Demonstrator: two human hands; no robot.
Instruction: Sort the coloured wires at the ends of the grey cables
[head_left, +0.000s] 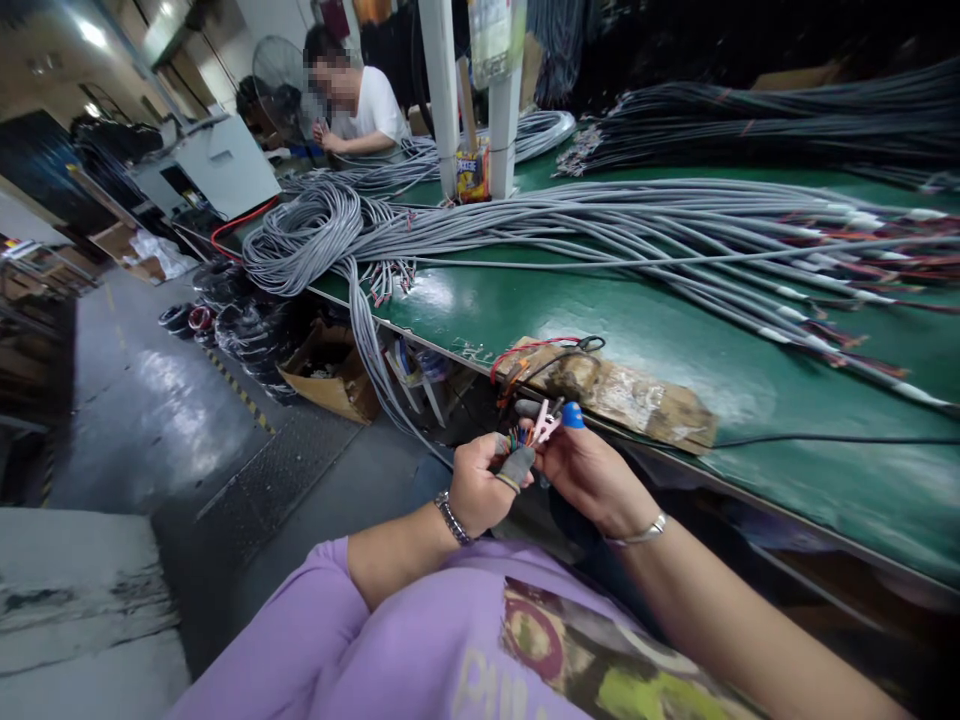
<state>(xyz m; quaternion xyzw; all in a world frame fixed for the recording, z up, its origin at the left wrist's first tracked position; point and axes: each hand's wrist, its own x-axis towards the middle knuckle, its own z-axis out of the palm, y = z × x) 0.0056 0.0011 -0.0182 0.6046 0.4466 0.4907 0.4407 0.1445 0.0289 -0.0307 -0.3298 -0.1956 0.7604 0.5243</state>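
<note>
My left hand (487,478), with grey covers on some fingertips, is closed around the end of a grey cable, where several thin coloured wires (519,437) fan out. The cable seems to trail down to the left from that hand. Close against it, my right hand (585,468) pinches a small pale pink clip-like piece (545,425) at the wires. A blue cover sits on the right thumb. Just beyond both hands, a worn wooden board (637,400) with red and black leads lies at the edge of the green table (480,310).
Long grey cables (570,225) spread over the table, with a coiled part (307,240) at its left end. Dark cable bundles (787,125) lie at the back right. A white post (504,130) rises from the table. Another person (367,110) sits beyond. A cardboard box (334,375) stands below.
</note>
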